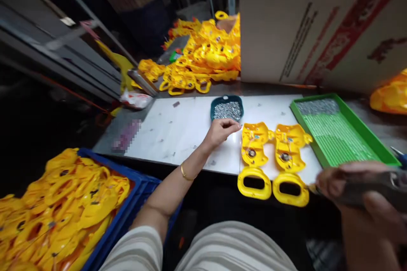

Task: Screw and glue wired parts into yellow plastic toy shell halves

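Note:
My left hand (220,132) is closed in a pinch just left of a yellow plastic shell half (255,144); a tiny dark speck shows at the fingertips, too small to name. Right behind this hand sits a dark teal bowl (227,110) of small silver screws. A second yellow shell half (289,147) lies to the right; both have wires, a round part inside and a handle loop over the table's front edge. My right hand (341,182), blurred, grips a dark electric screwdriver (365,188), its tip beside the right loop.
A green ribbed tray (346,135) with silver screws at its far end stands right of the shells. At lower left, a blue crate (127,203) is heaped with yellow parts. Behind the white tabletop (178,127) are a yellow pile (206,51) and a large cardboard box (286,21).

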`<state>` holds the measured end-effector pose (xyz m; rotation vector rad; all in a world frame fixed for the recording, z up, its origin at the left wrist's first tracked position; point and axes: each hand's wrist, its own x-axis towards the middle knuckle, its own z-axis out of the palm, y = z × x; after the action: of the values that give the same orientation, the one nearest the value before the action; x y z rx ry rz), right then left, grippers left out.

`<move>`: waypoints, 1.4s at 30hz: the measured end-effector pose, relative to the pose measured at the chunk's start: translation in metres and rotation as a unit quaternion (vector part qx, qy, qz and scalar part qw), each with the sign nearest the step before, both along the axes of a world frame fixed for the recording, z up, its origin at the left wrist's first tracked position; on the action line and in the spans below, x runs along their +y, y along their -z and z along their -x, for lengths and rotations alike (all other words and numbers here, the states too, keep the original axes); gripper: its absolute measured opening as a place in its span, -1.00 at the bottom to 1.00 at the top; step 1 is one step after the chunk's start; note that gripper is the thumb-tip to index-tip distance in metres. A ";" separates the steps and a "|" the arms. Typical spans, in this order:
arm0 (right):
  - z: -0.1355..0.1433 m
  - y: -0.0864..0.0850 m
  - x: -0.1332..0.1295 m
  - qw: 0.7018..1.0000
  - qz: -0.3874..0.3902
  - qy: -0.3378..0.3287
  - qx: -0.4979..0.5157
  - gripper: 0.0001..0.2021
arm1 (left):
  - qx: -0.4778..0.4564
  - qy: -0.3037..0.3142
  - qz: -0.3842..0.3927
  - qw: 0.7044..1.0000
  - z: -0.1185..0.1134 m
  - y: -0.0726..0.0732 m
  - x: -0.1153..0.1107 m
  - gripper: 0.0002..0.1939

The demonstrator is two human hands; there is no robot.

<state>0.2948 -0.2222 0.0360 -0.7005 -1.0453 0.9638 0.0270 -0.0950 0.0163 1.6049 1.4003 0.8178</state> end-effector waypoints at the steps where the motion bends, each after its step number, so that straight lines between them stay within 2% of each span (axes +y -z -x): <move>1: 0.009 -0.005 0.004 0.999 -0.029 -0.006 -0.012 -0.79 | -0.070 0.004 0.026 0.997 -0.006 0.001 -0.018 -0.73; 3: 0.026 -0.016 0.015 0.996 -0.084 -0.005 0.005 -0.77 | -0.165 0.010 0.076 0.983 -0.019 0.005 -0.049 -0.77; 5: 0.042 -0.024 0.023 0.992 -0.124 -0.009 0.021 -0.78 | -0.193 0.017 0.105 0.975 -0.031 0.008 -0.071 -0.80; 7: 0.052 -0.029 0.028 0.987 -0.155 -0.020 0.028 -0.79 | -0.194 0.027 0.116 0.974 -0.040 0.010 -0.083 -0.82; 13: 0.059 -0.024 0.031 0.980 -0.191 -0.051 0.017 -0.77 | -0.214 0.040 0.160 0.963 -0.045 0.014 -0.088 -0.80; 21: 0.060 -0.021 0.032 0.982 -0.182 -0.025 0.034 -0.79 | -0.192 0.043 0.160 0.967 -0.050 0.015 -0.091 -0.81; 26: 0.056 -0.016 0.035 0.982 -0.186 -0.035 0.025 -0.83 | -0.160 0.072 0.186 0.967 -0.051 0.017 -0.094 -0.76; 29: 0.052 -0.014 0.034 0.983 -0.182 -0.030 0.015 -0.81 | -0.115 0.062 0.143 0.981 -0.047 0.023 -0.097 -0.67; 32: 0.050 -0.016 0.032 0.985 -0.170 -0.019 0.012 -0.82 | -0.092 0.089 0.090 0.988 -0.044 0.029 -0.100 -0.52; 38: 0.054 -0.019 0.028 0.986 -0.156 -0.050 0.022 -0.83 | -0.050 0.171 -0.023 0.984 -0.045 0.030 -0.103 -0.79; 42: 0.058 -0.019 0.027 0.984 -0.164 -0.058 0.037 -0.82 | -0.056 0.188 -0.068 0.978 -0.046 0.032 -0.105 -0.84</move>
<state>0.2372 -0.1949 0.0554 -0.3322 -1.1557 0.8819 0.0734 -0.1998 -0.0158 1.8252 0.9364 0.7732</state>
